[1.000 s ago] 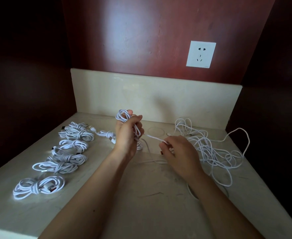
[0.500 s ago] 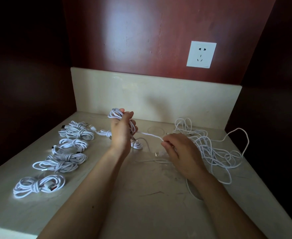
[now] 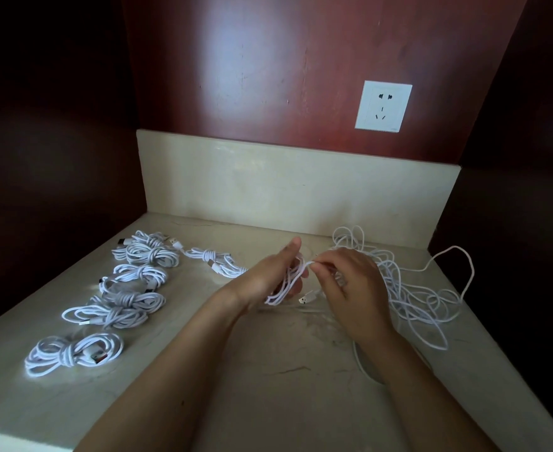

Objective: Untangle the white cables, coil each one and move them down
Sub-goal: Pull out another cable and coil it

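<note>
Stone counter: left hand grips coil, right hand pinches its strand; a yank could snag the tangle & slip loops off.

Seven coiled cables, one half-coiled cable, one loose tangle, one wall socket

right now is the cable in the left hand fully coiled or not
Not fully. Several loops of the cable lie in the left hand, but the right hand pinches a loose stretch and a plug hangs free.
</note>
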### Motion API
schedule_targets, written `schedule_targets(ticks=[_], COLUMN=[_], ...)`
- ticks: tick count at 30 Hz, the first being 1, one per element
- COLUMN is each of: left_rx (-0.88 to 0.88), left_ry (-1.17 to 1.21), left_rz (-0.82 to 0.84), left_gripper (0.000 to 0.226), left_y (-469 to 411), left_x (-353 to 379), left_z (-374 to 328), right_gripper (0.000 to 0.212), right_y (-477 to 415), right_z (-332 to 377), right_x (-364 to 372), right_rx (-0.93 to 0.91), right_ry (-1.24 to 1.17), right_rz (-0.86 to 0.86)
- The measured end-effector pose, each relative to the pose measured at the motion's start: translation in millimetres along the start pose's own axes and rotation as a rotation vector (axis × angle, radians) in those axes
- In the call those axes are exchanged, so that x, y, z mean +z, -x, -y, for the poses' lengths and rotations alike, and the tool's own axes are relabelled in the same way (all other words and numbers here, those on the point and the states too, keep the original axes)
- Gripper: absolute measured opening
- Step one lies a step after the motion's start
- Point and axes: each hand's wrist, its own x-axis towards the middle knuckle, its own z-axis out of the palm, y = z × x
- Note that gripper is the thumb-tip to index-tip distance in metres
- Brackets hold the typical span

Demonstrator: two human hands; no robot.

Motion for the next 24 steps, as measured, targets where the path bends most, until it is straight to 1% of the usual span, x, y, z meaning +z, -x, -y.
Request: schedule_targets(ticks=[2, 4, 6, 8, 9, 12, 15, 18, 21, 23, 24], left_rx=[-0.005, -0.002, 0.028, 0.086, 0.105, 0.14, 0.199, 0.309, 0.382, 0.452, 0.514], left_ry=[0.062, 0.038, -0.017, -0.041, -0.063, -0.227, -0.251, -0.383, -0.571, -0.593, -0.576], left_rz=[0.128, 0.229, 0.269, 0.277, 0.274, 0.19, 0.077, -0.117, -0.283, -0.372, -0.42], left_gripper=[0.069, 0.068, 0.058, 0.042, 0.037, 0.039, 0.036, 0.032, 0.033, 0.033, 0.031], left_y=[-0.7, 1.3, 5.7, 9.9, 11.4, 10.2, 6.5, 2.8, -0.4, 1.5, 3.2], left_x=[1.0, 1.0, 0.8, 0.4, 0.2, 1.3, 5.5, 7.8, 9.0, 12.5, 14.6], left_z=[3.8, 4.9, 2.9, 2.4, 2.6, 4.7, 4.8, 8.2, 15.3, 15.9, 14.5], right_gripper=[0.014, 0.012, 0.009, 0.006, 0.005, 0.011, 0.016, 0.027, 0.029, 0.032, 0.035], right_y=[0.3, 0.2, 0.7, 1.2, 1.3, 2.2, 4.3, 4.6, 3.4, 3.6, 3.7], right_z=[-0.1, -1.5, -1.9, -0.5, 0.5, -3.0, -6.6, -3.9, 1.9, 4.7, 5.4], right_x=[0.4, 2.6, 5.3, 6.0, 5.3, 1.4, -1.0, 1.9, 5.3, 6.7, 7.0], right_rx=[0.027, 0.055, 0.064, 0.091, 0.121, 0.22, 0.26, 0.282, 0.285, 0.293, 0.312], right_ry=[-0.05, -0.114, -0.195, -0.278, -0.311, -0.352, -0.312, -0.28, -0.257, -0.239, -0.236], right_rz=[-0.023, -0.01, 0.012, 0.017, 0.014, -0.028, -0.023, -0.022, -0.053, -0.078, -0.095])
